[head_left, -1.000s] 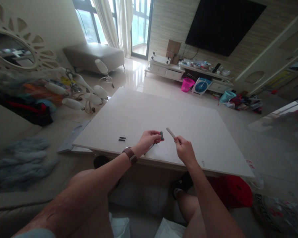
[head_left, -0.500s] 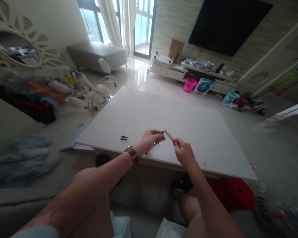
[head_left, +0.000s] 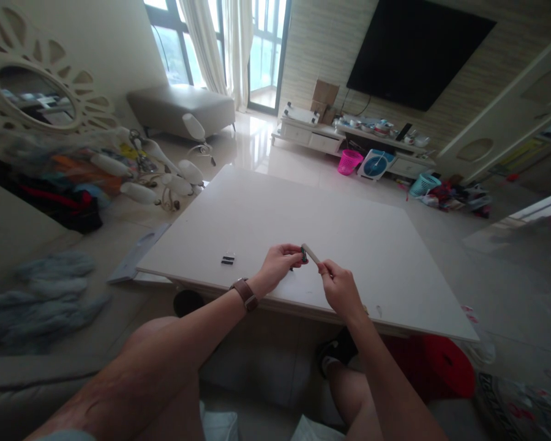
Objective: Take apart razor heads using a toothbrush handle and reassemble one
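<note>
Have moved the flat grey strip (head_left: 311, 253) in the right hand (head_left: 342, 289) since one second ago: then apart from the small green piece (head_left: 304, 254), now with its tip right at it. Cannot tell whether touching or just beside. Also see less of the dark thin thing (head_left: 291, 269), now mostly hidden behind the left hand (head_left: 277, 266). Judge from this a change from approaching to working at the piece's edge.

Keep the left hand pinched on the green piece, with fingertips and thumb together, above the near part of the table (head_left: 349, 214). Keep the right hand closed around the lower end of the strip, tip toward the left.

Count two hands, one strip, one green piece. On the table, left of the left hand, count two black bars (head_left: 228, 258), lying side by side, with one clear piece (head_left: 230, 253) just beyond. Near the right wrist, count one small clear item (head_left: 379, 310), too faint to name. On the left wrist, count one brown watch strap (head_left: 245, 294).
</note>
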Demonstrator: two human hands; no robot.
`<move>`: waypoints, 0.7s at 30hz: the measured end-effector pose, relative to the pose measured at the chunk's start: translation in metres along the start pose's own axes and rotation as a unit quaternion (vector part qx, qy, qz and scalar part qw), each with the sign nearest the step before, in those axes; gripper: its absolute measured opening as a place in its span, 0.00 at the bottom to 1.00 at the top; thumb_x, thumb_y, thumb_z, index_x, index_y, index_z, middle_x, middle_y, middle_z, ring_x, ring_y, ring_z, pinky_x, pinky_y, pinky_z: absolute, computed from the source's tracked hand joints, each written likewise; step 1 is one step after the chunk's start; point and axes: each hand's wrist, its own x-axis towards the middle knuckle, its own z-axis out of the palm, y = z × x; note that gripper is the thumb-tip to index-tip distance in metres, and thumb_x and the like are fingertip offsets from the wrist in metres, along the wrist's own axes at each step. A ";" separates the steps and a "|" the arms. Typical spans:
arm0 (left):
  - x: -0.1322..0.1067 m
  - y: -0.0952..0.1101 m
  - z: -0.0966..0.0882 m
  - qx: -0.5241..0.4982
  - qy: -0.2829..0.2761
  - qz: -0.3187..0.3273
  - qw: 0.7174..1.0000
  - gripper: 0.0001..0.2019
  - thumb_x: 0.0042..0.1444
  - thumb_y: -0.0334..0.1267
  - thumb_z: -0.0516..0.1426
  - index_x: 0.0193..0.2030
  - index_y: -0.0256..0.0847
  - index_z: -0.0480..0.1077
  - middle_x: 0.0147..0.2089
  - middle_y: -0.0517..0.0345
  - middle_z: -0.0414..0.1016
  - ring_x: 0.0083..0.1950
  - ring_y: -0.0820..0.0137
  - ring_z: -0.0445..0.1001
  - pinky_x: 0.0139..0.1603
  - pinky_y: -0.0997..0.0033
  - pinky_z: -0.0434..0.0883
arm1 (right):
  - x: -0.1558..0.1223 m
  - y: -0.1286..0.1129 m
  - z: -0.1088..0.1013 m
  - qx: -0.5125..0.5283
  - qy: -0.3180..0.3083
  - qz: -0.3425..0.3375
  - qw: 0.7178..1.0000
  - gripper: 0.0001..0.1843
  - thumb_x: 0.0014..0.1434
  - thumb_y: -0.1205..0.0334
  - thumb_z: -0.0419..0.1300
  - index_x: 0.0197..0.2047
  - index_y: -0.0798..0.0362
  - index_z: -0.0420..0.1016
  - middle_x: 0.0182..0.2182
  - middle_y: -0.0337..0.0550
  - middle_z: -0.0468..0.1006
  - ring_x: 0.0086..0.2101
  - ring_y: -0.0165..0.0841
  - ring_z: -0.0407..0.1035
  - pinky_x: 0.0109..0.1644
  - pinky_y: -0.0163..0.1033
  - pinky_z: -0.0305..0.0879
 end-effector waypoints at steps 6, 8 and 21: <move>0.001 0.000 0.001 -0.004 0.004 0.000 1.000 0.06 0.48 0.30 0.67 0.34 0.32 0.76 0.32 0.50 0.80 0.34 0.70 0.79 0.37 0.72 0.71 | 0.000 0.001 -0.001 0.009 -0.011 -0.005 1.000 0.20 0.69 0.50 0.49 0.29 0.51 0.69 0.19 0.35 0.65 0.22 0.29 0.57 0.30 0.36 0.47; 0.001 0.000 0.001 -0.009 0.005 -0.006 1.000 0.07 0.48 0.30 0.67 0.35 0.32 0.76 0.32 0.50 0.80 0.34 0.70 0.79 0.37 0.72 0.71 | 0.000 0.000 -0.002 0.006 0.006 0.004 1.000 0.20 0.68 0.49 0.49 0.30 0.51 0.69 0.18 0.35 0.64 0.22 0.29 0.56 0.29 0.36 0.47; 0.001 0.005 -0.001 -0.042 0.016 -0.009 0.999 0.07 0.49 0.28 0.66 0.35 0.32 0.74 0.32 0.51 0.79 0.35 0.70 0.79 0.38 0.72 0.71 | -0.001 0.004 -0.004 0.017 -0.011 0.017 1.000 0.19 0.68 0.50 0.50 0.29 0.51 0.68 0.17 0.33 0.61 0.22 0.29 0.55 0.29 0.36 0.47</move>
